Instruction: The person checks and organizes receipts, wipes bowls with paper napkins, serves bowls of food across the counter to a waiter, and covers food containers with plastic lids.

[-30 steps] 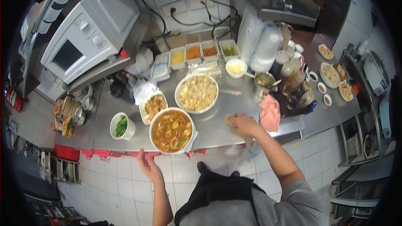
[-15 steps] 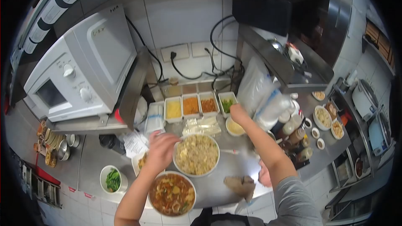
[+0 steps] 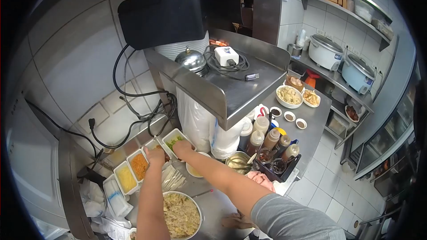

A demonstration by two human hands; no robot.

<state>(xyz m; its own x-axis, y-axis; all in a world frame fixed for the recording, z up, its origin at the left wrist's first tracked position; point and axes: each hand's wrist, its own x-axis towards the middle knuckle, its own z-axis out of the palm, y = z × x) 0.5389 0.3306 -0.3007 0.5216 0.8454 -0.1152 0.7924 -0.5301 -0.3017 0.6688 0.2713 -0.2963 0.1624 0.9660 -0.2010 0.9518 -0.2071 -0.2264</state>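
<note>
My right hand (image 3: 182, 149) reaches over the white tray of chopped green garnish (image 3: 174, 141), its fingers bent down at the tray's near side. Just left of it, my left hand (image 3: 155, 154) is at the tray of reddish-brown bits (image 3: 166, 155), fingertips pointing down. What either hand holds, if anything, is too small to tell. Trays of orange shreds (image 3: 139, 166) and yellow food (image 3: 126, 178) stand further left. A big bowl of fried rice (image 3: 181, 215) lies below my forearms. Under my right forearm shows part of a small bowl of pale yellow food (image 3: 192, 170).
A steel shelf (image 3: 240, 93) with a bell (image 3: 191, 60) and a white charger (image 3: 226, 56) overhangs the counter. Squeeze bottles (image 3: 270, 138), a metal pot (image 3: 238, 162) and a pink cloth (image 3: 260, 180) stand at the right. Bowls of food (image 3: 289, 97) are further back.
The view has swung right and closer to the trays. My left hand has moved from beside the rice bowl to the trays. My right hand stays at the greens, and the soup bowl is out of view.
</note>
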